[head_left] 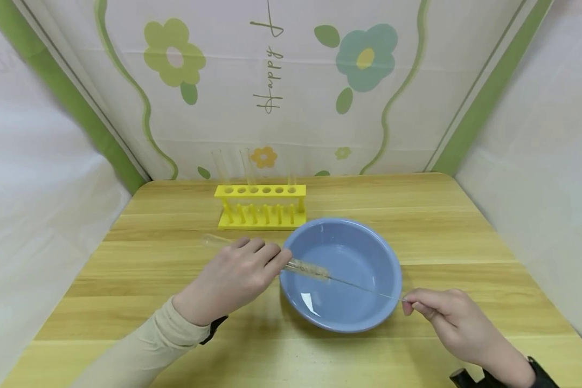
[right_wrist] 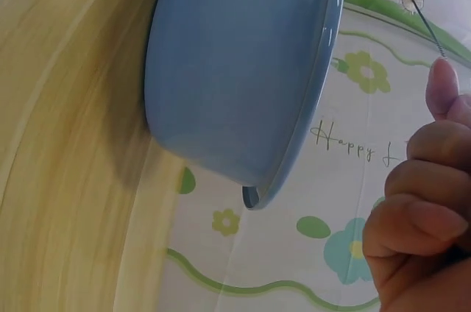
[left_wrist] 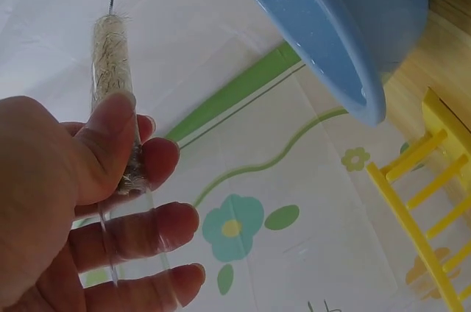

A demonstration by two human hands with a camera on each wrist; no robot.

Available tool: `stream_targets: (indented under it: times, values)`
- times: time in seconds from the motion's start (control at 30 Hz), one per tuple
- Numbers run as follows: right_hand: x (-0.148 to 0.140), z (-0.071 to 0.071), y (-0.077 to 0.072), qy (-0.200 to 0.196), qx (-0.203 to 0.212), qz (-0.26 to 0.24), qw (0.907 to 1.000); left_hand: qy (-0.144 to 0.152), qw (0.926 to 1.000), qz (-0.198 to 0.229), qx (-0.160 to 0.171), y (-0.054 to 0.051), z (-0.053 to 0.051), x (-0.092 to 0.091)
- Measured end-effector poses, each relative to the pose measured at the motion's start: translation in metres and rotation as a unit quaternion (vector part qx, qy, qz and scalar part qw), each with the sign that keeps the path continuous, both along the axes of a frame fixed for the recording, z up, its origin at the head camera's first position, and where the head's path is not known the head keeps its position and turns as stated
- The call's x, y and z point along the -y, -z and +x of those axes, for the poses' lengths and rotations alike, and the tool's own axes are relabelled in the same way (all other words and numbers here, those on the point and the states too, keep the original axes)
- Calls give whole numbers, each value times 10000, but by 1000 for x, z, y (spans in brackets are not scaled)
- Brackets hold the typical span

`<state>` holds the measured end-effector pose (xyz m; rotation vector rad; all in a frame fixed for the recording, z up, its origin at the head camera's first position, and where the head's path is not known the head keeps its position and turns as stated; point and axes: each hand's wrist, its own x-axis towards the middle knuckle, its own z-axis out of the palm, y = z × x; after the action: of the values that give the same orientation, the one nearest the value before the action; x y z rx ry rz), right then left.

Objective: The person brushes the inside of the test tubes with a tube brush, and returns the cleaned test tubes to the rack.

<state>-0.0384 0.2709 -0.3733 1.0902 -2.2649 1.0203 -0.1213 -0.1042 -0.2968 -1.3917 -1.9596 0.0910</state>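
My left hand [head_left: 237, 277] grips a clear glass test tube [head_left: 215, 241] over the left rim of a blue basin [head_left: 341, 318]. Inside the tube's mouth sits the pale bristle head of a test tube brush [left_wrist: 112, 54], its thin wire running out to the right. At the far end of that wire, my right hand [head_left: 453, 318] pinches it between thumb and forefinger beside the basin's right rim. In the left wrist view the thumb presses the tube against the curled fingers. The tube is held at a slant, its closed end pointing left.
Behind the basin stands a yellow test tube rack [head_left: 261, 226] with several holes; clear test tubes [head_left: 248, 170] stand upright in some of them. A wooden table [head_left: 140, 258] carries everything. A flower-printed cloth [head_left: 291, 134] hangs along the back, and white cloth walls flank both sides.
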Motion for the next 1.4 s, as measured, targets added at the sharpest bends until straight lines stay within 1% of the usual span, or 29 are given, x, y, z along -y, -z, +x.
stream_targets:
  times: [0.07, 0.17, 0.33, 0.47, 0.57, 0.67, 0.73, 0.83, 0.93, 1.0, 1.07, 1.13, 1.2, 1.27, 1.33, 1.4]
  values:
    - [-1, 1, -1, 50, 195, 72, 9998, 4, 10000, 2, -59, 0, 0, -1]
    - [-1, -1, -1, -95, 276, -17, 9996, 50, 9997, 77, -218, 0, -1, -2]
    - [-1, -2, -3, -287, 441, -80, 9986, 71, 9992, 147, -369, 1, -1, -3]
    - [1, -2, -7, -204, 706, 5, 9973, 72, 9989, 175, -420, 1, -1, -4]
    - [3, 0, -11, -40, 940, 103, 9955, 56, 9988, 167, -460, 1, 0, -4]
    - [5, 1, -13, 12, 1188, 83, 9929, 63, 9985, 170, -526, 0, 1, -5]
    - [7, 2, -13, -88, 1409, -8, 9900, 96, 9982, 183, -568, 1, 2, -7]
    - [13, 2, -13, -346, 1791, -115, 9832, 256, 9974, 166, -647, 5, 5, -13]
    - [22, 1, -12, -657, 1992, -126, 9777, 405, 9963, 122, -745, 9, 8, -20]
    - [27, -1, -12, -789, 2079, -109, 9749, 427, 9959, 101, -796, 12, 10, -24]
    - [32, -2, -13, -924, 2116, -135, 9729, 384, 9958, 107, -825, 13, 11, -25]
    - [35, -4, -14, -972, 2235, -163, 9697, 350, 9958, 110, -840, 13, 11, -26]
    - [38, -5, -14, -1073, 2358, -239, 9656, 334, 9950, 105, -933, 12, 11, -26]
    - [40, -7, -14, -1156, 2623, -347, 9574, 322, 9943, 103, -1007, 11, 12, -27]
    - [42, -8, -13, -1244, 3001, -513, 9444, 306, 9939, 108, -1058, 11, 12, -28]
    - [45, -10, -13, -1438, 3395, -747, 9265, 282, 9938, 113, -1069, 10, 13, -28]
